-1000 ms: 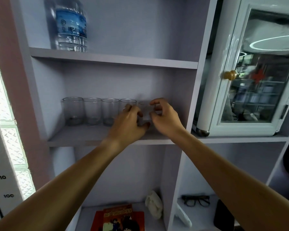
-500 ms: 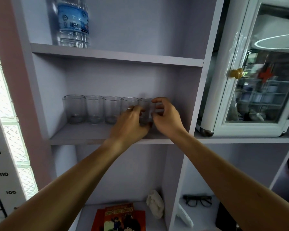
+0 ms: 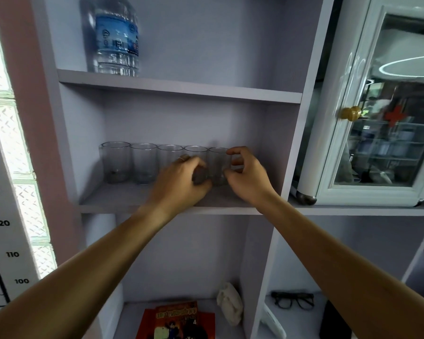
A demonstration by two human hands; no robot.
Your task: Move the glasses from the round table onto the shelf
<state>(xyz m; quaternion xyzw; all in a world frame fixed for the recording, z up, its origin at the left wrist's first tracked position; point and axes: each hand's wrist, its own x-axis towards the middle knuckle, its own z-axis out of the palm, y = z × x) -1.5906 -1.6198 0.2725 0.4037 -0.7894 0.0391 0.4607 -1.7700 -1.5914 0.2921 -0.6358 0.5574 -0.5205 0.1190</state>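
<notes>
- While both my arms reach up to the middle shelf [image 3: 123, 199], five clear glasses stand on it in a row along the back wall, rims nearly touching.
- My right hand [image 3: 246, 176] curls around the right side of the rightmost glass [image 3: 217, 165], with the fingers [image 3: 238, 150] hooked over near its rim and the thumb low by its base; it looks like a loose grasp, though I cannot tell for sure that the pads press the glass.
- My left hand [image 3: 184, 182] sits just left of that same glass, its fingers folded inward in front of the fourth glass [image 3: 195, 151], hiding that one's lower half; whether they clasp anything is hidden from me.
- A ring [image 3: 182, 158] shows on one finger of my left hand.
- Three other glasses [image 3: 142, 162] stand free to the left, apart from both hands.
- On the shelf above stands a large water bottle [image 3: 115, 37] with a blue label.
- To the right sits a white glass-door cabinet [image 3: 367, 192] with a brass knob [image 3: 351, 113].
- Down below lie an orange comic book [image 3: 179, 319], a crumpled white cloth [image 3: 230, 302] and black eyeglasses [image 3: 293, 299].
</notes>
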